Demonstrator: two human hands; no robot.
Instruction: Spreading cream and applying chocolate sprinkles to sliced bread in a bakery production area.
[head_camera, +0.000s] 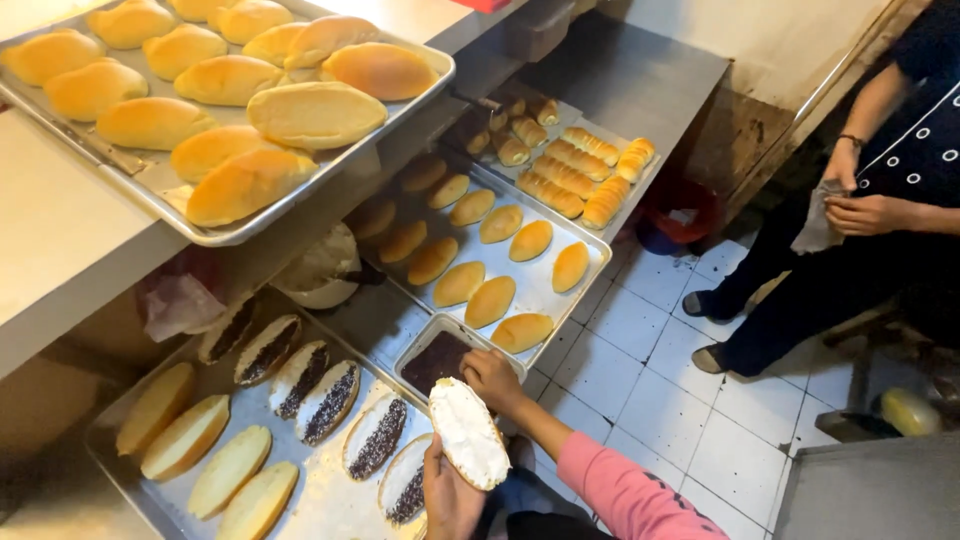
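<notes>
Holding a split bun half (468, 432) spread with white cream, I have my left hand (447, 492) clasped under its lower end while my right hand (490, 375) pinches the top edge with the fingertips, just over the small tray of chocolate sprinkles (437, 358). The bun hangs cream side up, between that sprinkle tray and the near right corner of the low tray (300, 490) in front of me. To do this well, I judge I should keep the cream face level and my fingers on the crust only, so the spread stays unsmeared and takes an even coat. On the low tray lie finished halves coated with sprinkles (328, 400) in a row, and plain cut halves (186, 437) toward its left edge. Beyond the sprinkle tray sits a tray of whole golden buns (490, 300), then a further tray of ridged rolls (565, 178). Up on the table at left rests a big tray of larger loaves (315, 113). Another person (870, 213) stands on the tiled floor (660, 400) to the right, holding a cloth.
</notes>
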